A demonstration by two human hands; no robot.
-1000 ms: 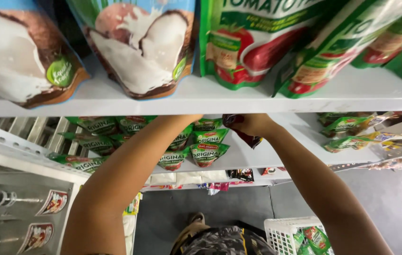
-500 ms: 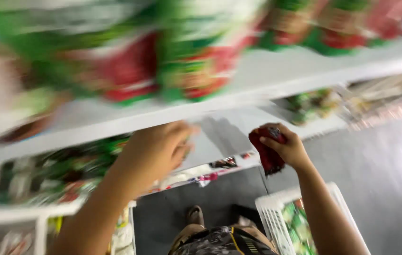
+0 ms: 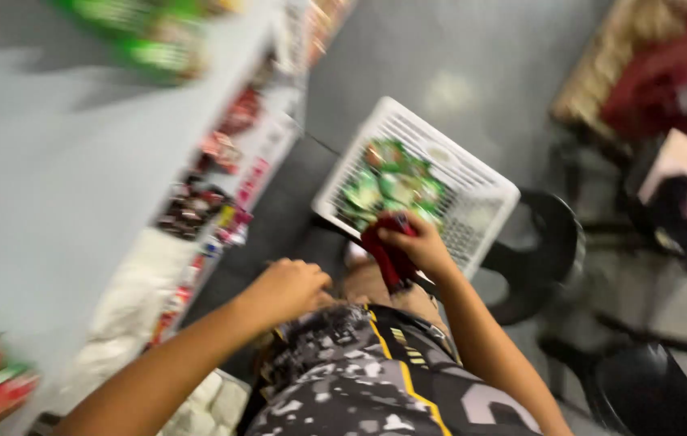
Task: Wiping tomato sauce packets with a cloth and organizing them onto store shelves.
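Red pouch (image 3: 385, 252) clenched in right hand (image 3: 420, 249), now off the shelf (image 3: 77, 186), above white basket (image 3: 481, 190) at one o'clock; left hand (image 3: 291, 287) curled, empty.

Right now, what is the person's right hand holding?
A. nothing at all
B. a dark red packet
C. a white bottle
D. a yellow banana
B: the right hand is closed around a dark red packet, held over the near edge of the white basket of green packets, while the left hand is curled with nothing in it that can be seen.
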